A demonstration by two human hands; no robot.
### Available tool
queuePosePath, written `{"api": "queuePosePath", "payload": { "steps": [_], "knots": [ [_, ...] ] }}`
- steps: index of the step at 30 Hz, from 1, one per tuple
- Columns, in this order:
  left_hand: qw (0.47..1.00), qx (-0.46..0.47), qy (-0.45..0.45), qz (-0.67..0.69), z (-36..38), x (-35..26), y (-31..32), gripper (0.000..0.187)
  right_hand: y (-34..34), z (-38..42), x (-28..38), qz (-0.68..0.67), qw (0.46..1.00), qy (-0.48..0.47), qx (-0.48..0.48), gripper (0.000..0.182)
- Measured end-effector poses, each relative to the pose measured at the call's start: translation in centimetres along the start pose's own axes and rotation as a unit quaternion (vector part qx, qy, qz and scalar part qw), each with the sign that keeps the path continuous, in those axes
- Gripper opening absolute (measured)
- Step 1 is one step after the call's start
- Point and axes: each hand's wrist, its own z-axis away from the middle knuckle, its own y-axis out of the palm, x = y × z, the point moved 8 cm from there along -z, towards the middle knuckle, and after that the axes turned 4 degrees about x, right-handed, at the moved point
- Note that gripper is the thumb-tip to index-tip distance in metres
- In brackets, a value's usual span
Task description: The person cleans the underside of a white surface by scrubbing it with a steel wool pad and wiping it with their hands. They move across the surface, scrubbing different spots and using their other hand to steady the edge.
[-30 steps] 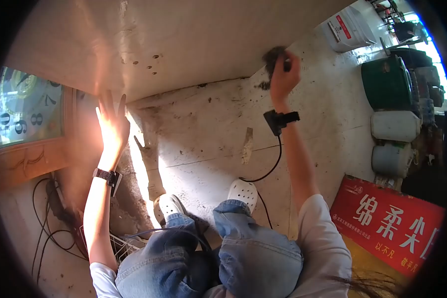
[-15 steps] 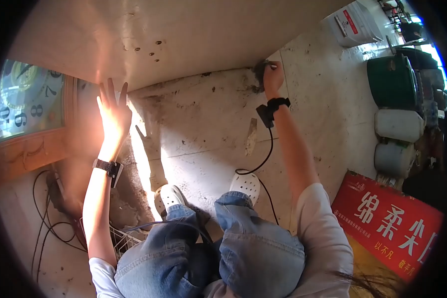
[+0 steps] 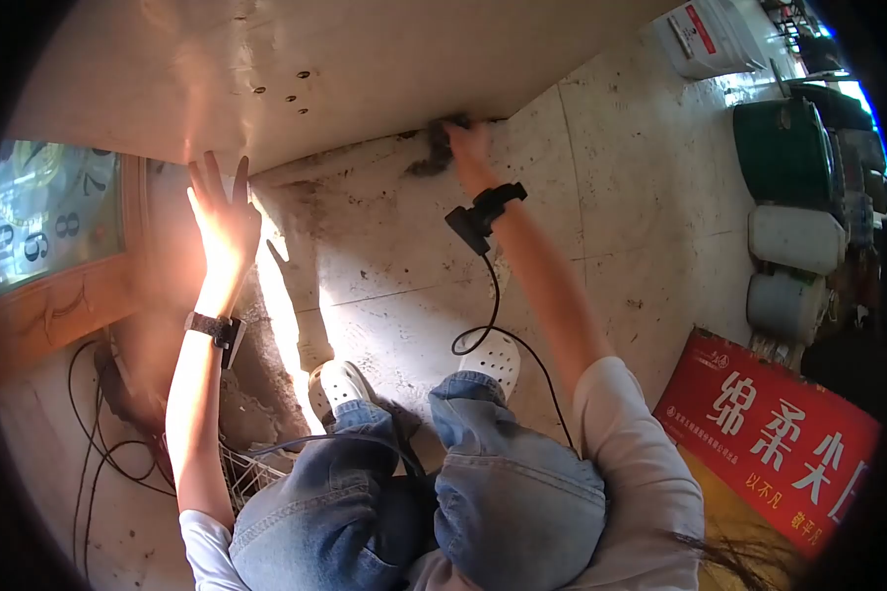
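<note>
My right hand [image 3: 471, 143] is closed on a dark, bristly clump [image 3: 432, 153], kept low on the floor along the bottom edge of a large pale panel [image 3: 384, 69]. The grip hides part of the clump, and I cannot tell its exact kind. Dark smudges mark the floor beside it. My left hand [image 3: 229, 219] is raised with fingers spread, its fingertips overlapping the panel's lower left edge. Strong sunlight falls on that hand. Each wrist wears a black strap with a small device, and a black cable [image 3: 493, 295] hangs from the right one.
A large wood-framed clock [image 3: 54, 222] stands at the left, above loose black cables [image 3: 94, 433]. On the right are a white bucket [image 3: 710, 44], a green container [image 3: 781, 153], pale plastic jugs [image 3: 796, 238] and a red sign [image 3: 769, 433]. A white wire basket [image 3: 249, 473] sits beside my left leg.
My right hand has swept left along the panel's bottom edge, taking the dark bristly clump with it. The cable swung along. My left hand has stayed nearly in place.
</note>
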Motion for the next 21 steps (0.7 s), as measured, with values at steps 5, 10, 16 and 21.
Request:
{"api": "queuePosePath", "payload": {
  "steps": [5,10,16,21],
  "knots": [
    [1.0,0.01,0.011,-0.017,0.2,0.3,0.3,0.063,-8.2,-0.1,0.0,-0.186,0.955,0.152,-0.173,0.031],
    [0.998,-0.054,0.03,-0.012,0.1,0.0,-0.9,0.053,-5.1,0.1,-1.2,-0.178,0.963,0.197,-0.057,0.03],
    [0.999,-0.005,0.032,0.0,0.1,0.4,0.6,0.065,-5.2,-0.9,-3.1,-0.423,0.876,0.212,-0.095,0.023],
    [0.998,-0.003,0.059,0.017,0.2,0.9,0.5,0.066,-3.3,-2.8,-8.1,-0.443,0.852,0.279,-0.009,0.025]
  ]
}}
